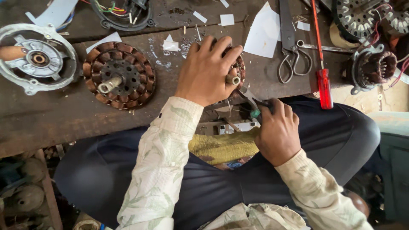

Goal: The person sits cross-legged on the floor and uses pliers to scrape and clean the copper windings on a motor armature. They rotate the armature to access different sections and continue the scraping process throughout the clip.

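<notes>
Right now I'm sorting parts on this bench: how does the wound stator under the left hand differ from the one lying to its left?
The held stator is mostly covered by the left hand and worked with a tool from the right hand. The free stator lies untouched and fully visible. Both lie flat with copper-coloured windings and a central shaft.

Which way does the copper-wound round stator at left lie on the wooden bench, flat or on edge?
Flat. The copper-wound round stator rests on the dark wooden bench, its full ring of coils facing the camera and its metal shaft sticking up.

stator (238,70) mostly hidden under left hand (206,72)
</notes>
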